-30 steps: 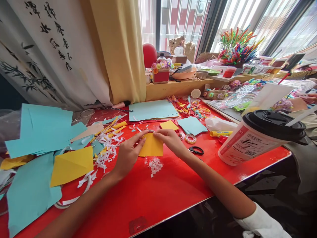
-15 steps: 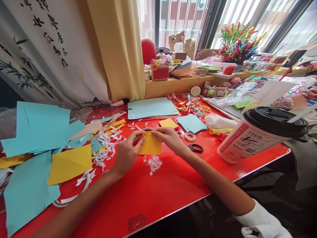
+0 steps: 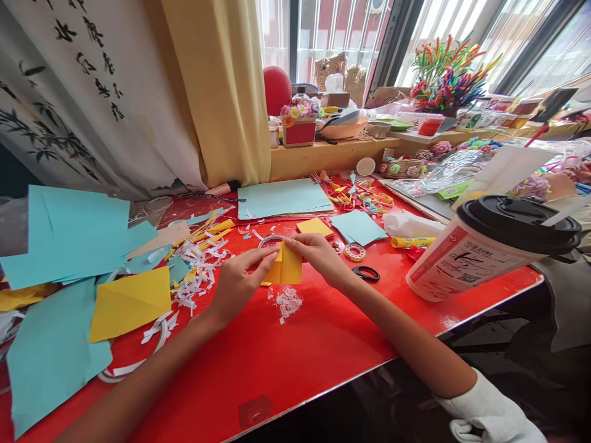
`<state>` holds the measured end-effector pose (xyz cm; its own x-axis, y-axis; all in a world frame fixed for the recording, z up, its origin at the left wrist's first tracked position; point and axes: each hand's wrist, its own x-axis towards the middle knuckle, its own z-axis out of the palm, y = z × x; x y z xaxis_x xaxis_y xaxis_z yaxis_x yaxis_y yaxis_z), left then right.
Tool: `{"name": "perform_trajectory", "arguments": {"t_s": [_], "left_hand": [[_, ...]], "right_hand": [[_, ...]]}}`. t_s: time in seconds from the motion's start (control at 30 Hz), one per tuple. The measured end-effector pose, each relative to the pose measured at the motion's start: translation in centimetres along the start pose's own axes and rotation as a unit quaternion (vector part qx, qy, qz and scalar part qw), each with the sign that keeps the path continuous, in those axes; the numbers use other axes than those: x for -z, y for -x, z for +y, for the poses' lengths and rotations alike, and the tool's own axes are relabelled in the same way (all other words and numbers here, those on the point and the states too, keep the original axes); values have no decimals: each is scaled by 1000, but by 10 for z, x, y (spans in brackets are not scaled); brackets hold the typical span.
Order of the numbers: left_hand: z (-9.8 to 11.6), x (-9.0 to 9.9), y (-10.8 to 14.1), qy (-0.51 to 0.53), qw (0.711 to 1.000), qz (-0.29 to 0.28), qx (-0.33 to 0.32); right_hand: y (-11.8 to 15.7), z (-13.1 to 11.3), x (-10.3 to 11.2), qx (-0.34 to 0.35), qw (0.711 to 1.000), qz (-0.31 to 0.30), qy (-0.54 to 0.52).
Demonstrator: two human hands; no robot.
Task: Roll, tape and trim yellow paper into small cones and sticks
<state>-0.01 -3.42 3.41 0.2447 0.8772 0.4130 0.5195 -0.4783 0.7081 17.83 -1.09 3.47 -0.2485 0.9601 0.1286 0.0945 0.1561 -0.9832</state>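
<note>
Between my two hands is a small yellow sheet of paper [image 3: 290, 271], with a fold along its left part. My left hand [image 3: 240, 277] pinches its left side between thumb and fingers. The top edge is pinched by my right hand [image 3: 318, 252]. Just behind the sheet a roll of tape [image 3: 270, 241] lies partly hidden. White paper scraps [image 3: 288, 303] are on the red table [image 3: 295, 357] below the hands. A yellow stack of squares [image 3: 315, 226] and a light blue stack of squares [image 3: 358, 228] lie beyond my right hand.
Black-handled scissors [image 3: 366, 273] and a small tape roll [image 3: 354, 251] lie right of my hand. A large lidded cup [image 3: 471, 258] stands near the right edge. Light blue sheets [image 3: 69, 240], a yellow sheet [image 3: 132, 304] and shredded paper [image 3: 203, 264] cover the left side.
The yellow sheet, flat and wide before, now shows its left part folded over. My left fingers have shifted slightly right, and more of the tape roll behind shows.
</note>
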Motion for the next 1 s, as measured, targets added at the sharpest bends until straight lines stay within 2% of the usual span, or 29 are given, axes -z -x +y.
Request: {"name": "perform_trajectory", "arguments": {"t_s": [0.13,0.33,0.43,0.57,0.73,1.0], "left_hand": [[-3,-2,-2,34,999,3,39],[-4,-6,-2,28,999,0,32],[-1,-8,-1,58,997,-19,47],[2,-7,-3,150,983,-40,101],[1,-4,-9,142,974,-91,151],[-2,-5,-8,170,967,-91,168]], "right_hand": [[0,2,1,18,1000,-13,11],[1,0,0,36,998,6,56],[0,1,-1,41,997,14,67],[0,1,-1,51,996,17,72],[1,-1,-1,57,994,20,88],[1,-1,-3,59,994,27,93]]}}
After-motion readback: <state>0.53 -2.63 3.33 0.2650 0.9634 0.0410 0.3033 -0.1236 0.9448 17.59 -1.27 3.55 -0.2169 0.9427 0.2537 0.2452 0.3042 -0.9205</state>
